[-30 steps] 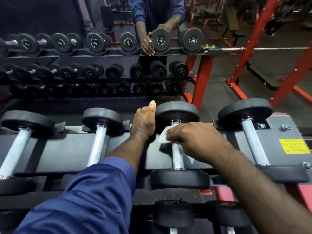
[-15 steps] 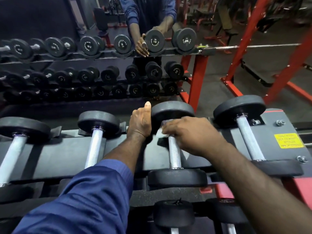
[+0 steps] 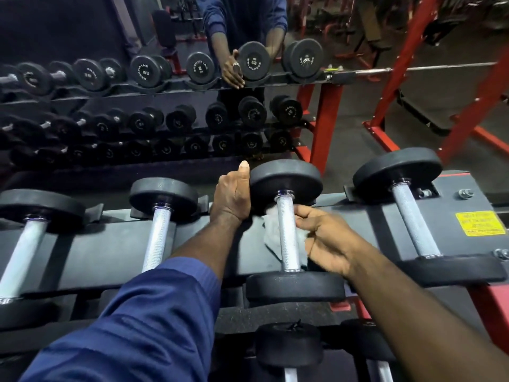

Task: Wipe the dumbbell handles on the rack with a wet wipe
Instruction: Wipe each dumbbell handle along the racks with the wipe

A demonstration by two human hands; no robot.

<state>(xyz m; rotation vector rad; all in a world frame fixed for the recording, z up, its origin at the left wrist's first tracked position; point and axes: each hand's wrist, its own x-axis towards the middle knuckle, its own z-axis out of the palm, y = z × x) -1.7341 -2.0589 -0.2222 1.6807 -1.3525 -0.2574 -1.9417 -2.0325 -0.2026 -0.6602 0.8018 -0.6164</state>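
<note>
Black rack (image 3: 110, 244) runs 9 to 3 o'clock across the frame, four dumbbells lying on it, handles pointing 12 to 6. First dumbbell (image 3: 22, 252) at the 9 o'clock edge, second dumbbell (image 3: 158, 232) next to it, both untouched. Left hand (image 3: 232, 199), blue sleeve (image 3: 132, 326), sits at 10 o'clock of the third dumbbell (image 3: 286, 177), against the far head, thumb straight up along the rim. Its fingers are hidden behind the head; the mirror (image 3: 137, 106) at 12 o'clock shows them together and fairly straight beside the head's face. Wet wipe (image 3: 271, 232) is draped under and round the third dumbbell's handle (image 3: 286, 235), mid-frame, grey cloth showing on both sides of the bar. Right hand (image 3: 327, 244) at 4 o'clock of that handle, bare forearm, thumb and fingers (image 3: 303, 213) pinching the wet wipe against the bar's right side. Fourth dumbbell (image 3: 413, 219) at 3 o'clock, untouched. Yellow label (image 3: 480, 223) on the rack at the 3 o'clock edge, text unreadable.
</note>
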